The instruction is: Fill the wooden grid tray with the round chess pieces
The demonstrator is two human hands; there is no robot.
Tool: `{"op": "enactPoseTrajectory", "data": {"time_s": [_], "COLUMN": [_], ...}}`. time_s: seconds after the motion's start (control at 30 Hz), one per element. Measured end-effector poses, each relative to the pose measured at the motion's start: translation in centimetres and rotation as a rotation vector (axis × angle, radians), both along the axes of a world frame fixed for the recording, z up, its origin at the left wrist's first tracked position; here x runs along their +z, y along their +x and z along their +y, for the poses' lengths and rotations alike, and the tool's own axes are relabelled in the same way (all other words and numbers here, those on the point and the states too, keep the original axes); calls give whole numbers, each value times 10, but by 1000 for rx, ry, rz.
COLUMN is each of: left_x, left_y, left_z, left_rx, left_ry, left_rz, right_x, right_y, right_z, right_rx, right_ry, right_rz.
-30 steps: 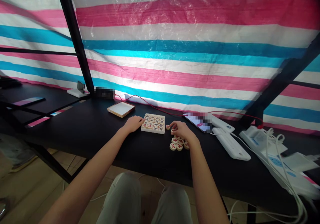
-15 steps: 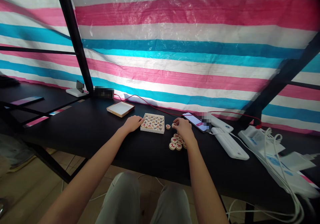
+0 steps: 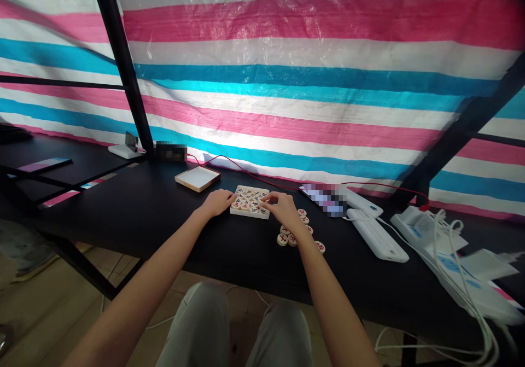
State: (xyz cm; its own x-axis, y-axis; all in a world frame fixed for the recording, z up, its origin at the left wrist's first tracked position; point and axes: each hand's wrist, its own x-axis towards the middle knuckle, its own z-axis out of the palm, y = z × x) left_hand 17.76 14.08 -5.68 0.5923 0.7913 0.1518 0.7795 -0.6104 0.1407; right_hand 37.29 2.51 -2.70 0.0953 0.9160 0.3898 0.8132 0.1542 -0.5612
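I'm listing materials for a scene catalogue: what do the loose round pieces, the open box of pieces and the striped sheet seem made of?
Loose round pieces: wood or plastic, hard to tell; pale cream discs with red characters.
Open box: perhaps card or thin wood; straight, pale, matte-looking walls.
Striped sheet: likely plastic, somewhat glossy; it creases and shows bright glints.

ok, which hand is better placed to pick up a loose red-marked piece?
Probably the right hand: the loose pieces lie close on both sides of its wrist. The left hand is at the left edge of the box, farther from them.
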Motion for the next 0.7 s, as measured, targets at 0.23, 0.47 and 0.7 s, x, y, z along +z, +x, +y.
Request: {"op": "enactPoseTrajectory", "data": {"time_s": [0.23, 0.47, 0.7], "left_x": [1, 2, 1], "left_y": [0, 1, 1], "left_z": [0, -1, -1], "left_rx": [-1, 7, 2], "left_ry": [-18, -29, -12], "left_rz": [0, 0, -2], "right_x": [4, 2, 2], "right_y": [-3, -8, -8], "right_z": [-3, -3, -3], "right_rx": [-25, 29, 78], "right_ry": [-78, -117, -121], "right_rz": [-215, -238, -219]}}
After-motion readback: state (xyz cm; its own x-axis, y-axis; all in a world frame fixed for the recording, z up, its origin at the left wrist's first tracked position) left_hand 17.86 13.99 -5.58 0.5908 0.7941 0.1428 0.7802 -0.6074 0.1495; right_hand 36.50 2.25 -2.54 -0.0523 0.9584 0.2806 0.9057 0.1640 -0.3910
